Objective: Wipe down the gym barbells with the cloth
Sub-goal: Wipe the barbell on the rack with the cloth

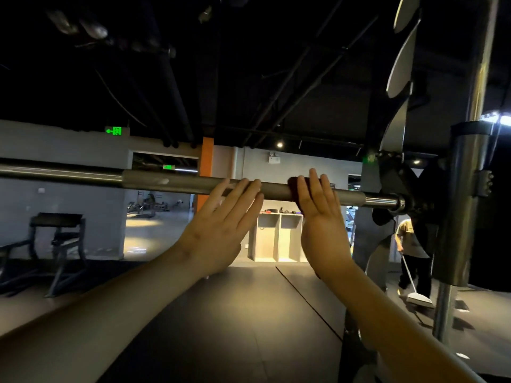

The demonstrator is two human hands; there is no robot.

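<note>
A: Where is the barbell (177,183)?

B: It runs level across the view. It is a round metal rod with a dull grey middle sleeve and a polished, shinier end, which meets the steel rack post (470,205) on the right.

A: And the cloth (293,181)?

B: It is a dark red, soft fold draped on the sleeve, just under the right hand (322,225).

A: How do the fingers lie?

B: The right fingers are straight and flat, pressing the cloth against the rod. The left hand (218,228), just beside it, is also unclenched, with straight fingers whose tips touch the bare sleeve. Neither thumb shows.

A: What is behind?

B: A pale boxy shelf (279,239), a padded bench (56,219) and smooth dark floor mats (249,313).
</note>
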